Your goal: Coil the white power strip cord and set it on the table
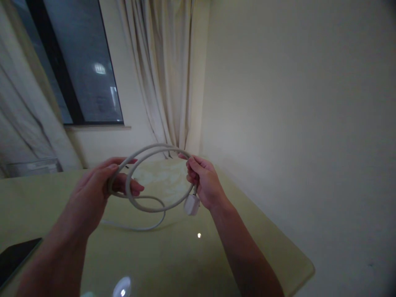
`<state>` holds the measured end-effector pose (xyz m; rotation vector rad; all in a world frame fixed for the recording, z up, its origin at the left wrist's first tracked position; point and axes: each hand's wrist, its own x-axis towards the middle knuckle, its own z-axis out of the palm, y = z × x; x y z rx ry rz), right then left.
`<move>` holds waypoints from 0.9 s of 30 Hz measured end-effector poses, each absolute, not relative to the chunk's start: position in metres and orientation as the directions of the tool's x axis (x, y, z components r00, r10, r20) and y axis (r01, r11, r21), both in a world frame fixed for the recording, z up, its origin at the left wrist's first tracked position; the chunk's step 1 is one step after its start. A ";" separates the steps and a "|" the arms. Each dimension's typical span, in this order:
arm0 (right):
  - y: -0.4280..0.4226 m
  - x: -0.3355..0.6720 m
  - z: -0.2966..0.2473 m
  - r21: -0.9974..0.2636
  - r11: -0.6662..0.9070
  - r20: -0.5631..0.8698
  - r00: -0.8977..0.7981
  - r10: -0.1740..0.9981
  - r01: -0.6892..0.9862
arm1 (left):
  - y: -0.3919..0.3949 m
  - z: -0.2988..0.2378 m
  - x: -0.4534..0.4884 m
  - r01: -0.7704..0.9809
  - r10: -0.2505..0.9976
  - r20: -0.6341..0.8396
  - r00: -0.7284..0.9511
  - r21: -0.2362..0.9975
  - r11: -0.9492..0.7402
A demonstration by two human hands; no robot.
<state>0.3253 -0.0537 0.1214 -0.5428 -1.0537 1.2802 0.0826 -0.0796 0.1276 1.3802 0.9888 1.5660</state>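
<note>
A white power cable [159,209] is coiled in a couple of loose loops above the table, held between my hands. My right hand [204,179] pinches the top right of the loops with thumb and fingers. Just below that hand hangs the cable's white plug [192,205]. On the other side, my left hand [103,179] holds the loops, which pass between its thumb and its partly stretched fingers. From the coil a loose length of cable drops and curves leftward over the tabletop, where my left forearm hides its end.
The pale yellow-green glossy table [173,255] has a rounded right corner beside the wall [293,123]. A dark flat object [18,255] lies at the left edge. Behind stand curtains [167,74], a window [83,62] and a clear box-like item [34,166].
</note>
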 end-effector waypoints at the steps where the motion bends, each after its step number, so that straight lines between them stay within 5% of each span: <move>1: -0.054 0.324 0.121 -0.815 0.264 0.327 -0.033 0.945 -0.516 | -0.080 0.127 0.083 -0.076 0.934 0.358 0.001 0.931 -0.357; 5: -0.052 0.324 0.120 -0.740 0.338 0.320 0.138 0.937 -0.581 | -0.075 0.117 0.094 -0.201 0.898 0.383 0.217 0.918 -0.343; 14: -0.047 0.321 0.109 -0.615 0.509 0.242 0.470 0.849 -0.602 | -0.052 0.086 0.159 -0.544 0.906 0.350 0.239 0.821 -0.174; 19: -0.049 0.308 0.099 -0.590 0.501 0.245 0.450 0.859 -0.633 | -0.057 0.082 0.186 -0.685 0.936 0.266 0.230 0.727 -0.038; 27: -0.045 0.298 0.093 -0.577 0.356 0.111 0.360 0.926 -0.735 | -0.067 0.069 0.209 -0.691 0.929 0.369 0.016 0.676 -0.256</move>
